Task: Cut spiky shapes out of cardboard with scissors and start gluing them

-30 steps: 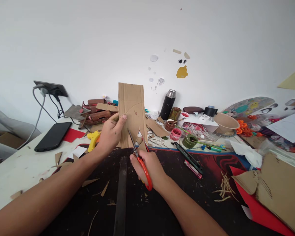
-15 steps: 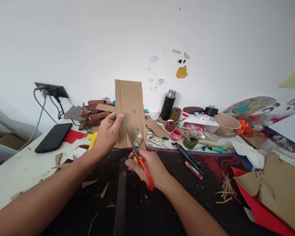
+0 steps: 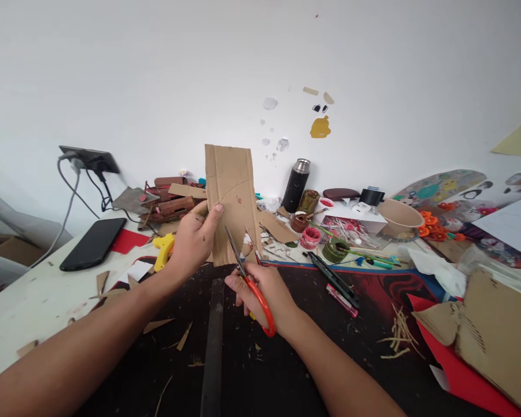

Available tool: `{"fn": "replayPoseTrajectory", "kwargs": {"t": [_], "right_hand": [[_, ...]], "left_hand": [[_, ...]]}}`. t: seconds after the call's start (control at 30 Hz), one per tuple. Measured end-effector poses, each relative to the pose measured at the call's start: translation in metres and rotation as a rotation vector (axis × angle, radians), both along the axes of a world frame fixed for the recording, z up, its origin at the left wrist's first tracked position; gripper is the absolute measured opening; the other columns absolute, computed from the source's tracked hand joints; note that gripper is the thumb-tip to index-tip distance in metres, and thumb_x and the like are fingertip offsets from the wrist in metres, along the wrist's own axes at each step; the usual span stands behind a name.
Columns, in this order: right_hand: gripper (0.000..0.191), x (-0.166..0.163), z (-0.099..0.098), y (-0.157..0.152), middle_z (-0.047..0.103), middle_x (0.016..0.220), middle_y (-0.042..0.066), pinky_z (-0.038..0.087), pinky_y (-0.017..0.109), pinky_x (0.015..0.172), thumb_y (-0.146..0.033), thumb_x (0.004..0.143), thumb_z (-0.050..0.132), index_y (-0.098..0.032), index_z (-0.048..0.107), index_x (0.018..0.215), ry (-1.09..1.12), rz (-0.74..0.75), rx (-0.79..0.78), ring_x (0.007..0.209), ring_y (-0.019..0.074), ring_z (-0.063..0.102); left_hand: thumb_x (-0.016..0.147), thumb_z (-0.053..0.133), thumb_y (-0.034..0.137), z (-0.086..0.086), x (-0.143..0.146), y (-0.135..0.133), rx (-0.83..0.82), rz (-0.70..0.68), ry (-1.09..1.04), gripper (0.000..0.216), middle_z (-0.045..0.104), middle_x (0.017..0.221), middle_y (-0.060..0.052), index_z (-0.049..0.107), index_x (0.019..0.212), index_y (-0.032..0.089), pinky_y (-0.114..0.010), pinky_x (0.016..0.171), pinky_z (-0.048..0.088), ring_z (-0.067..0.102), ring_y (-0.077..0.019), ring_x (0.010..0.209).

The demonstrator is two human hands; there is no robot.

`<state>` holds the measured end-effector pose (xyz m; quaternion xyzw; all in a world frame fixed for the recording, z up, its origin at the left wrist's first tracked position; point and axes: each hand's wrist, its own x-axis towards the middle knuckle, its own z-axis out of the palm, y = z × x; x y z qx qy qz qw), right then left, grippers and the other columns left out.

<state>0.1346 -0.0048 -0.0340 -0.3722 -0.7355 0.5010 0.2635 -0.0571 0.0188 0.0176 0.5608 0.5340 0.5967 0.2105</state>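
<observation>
Left hand (image 3: 195,236) grips the cardboard (image 3: 235,205) at centre frame; right hand (image 3: 278,296) grasps the scissors (image 3: 260,294) just below; best keep sheet taut, blades square.

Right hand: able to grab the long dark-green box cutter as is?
Probably not: right hand holds red-handled metal scissors, though the box cutter lies uncovered to its right.

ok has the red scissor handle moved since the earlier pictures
Yes, slightly: the red scissor handle has shifted to the right, a little farther from the dark flat bar, which lies in place.
</observation>
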Motion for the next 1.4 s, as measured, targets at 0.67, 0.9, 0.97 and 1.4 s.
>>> {"fn": "replayPoseTrajectory", "kwargs": {"t": [0.67, 0.9, 0.97, 1.4], "right_hand": [[0.035, -0.003, 0.003, -0.001, 0.062, 0.066, -0.001, 0.043, 0.027, 0.063, -0.048, 0.102, 0.068, -0.022, 0.062, 0.079, -0.139, -0.104, 0.195, 0.065, 0.0185, 0.061], [0.022, -0.009, 0.0, -0.002, 0.064, 0.068, 0.0, 0.044, 0.026, 0.065, -0.036, 0.101, 0.067, -0.022, 0.066, 0.084, -0.142, -0.121, 0.228, 0.067, 0.0189, 0.061], [0.025, -0.01, 0.001, -0.004, 0.059, 0.063, -0.001, 0.041, 0.026, 0.062, -0.033, 0.1, 0.065, -0.022, 0.06, 0.078, -0.152, -0.134, 0.232, 0.061, 0.017, 0.056], [0.034, -0.016, -0.001, -0.009, 0.051, 0.056, -0.003, 0.04, 0.026, 0.058, -0.03, 0.1, 0.06, -0.024, 0.047, 0.069, -0.168, -0.185, 0.259, 0.054, 0.0156, 0.05]], "left_hand": [[0.1, 0.06, 0.063, -0.007, 0.002, 0.004, -0.012, -0.005, -0.03, 0.047, 0.081, 0.121, -0.012, 0.074, 0.11, 0.019, -0.042, 0.1, 0.057, 0.074, -0.0326, 0.111], [0.1, 0.06, 0.064, -0.009, 0.002, 0.004, -0.026, -0.01, -0.048, 0.047, 0.082, 0.117, -0.011, 0.073, 0.109, 0.019, -0.04, 0.095, 0.057, 0.074, -0.0326, 0.11], [0.101, 0.06, 0.063, -0.009, 0.002, 0.003, -0.02, 0.0, -0.031, 0.046, 0.082, 0.115, -0.011, 0.074, 0.107, 0.02, -0.04, 0.095, 0.056, 0.074, -0.0325, 0.109], [0.101, 0.058, 0.063, -0.007, 0.002, 0.003, 0.005, -0.01, -0.016, 0.045, 0.082, 0.111, -0.01, 0.073, 0.105, 0.02, -0.039, 0.092, 0.058, 0.074, -0.0315, 0.103]]}}
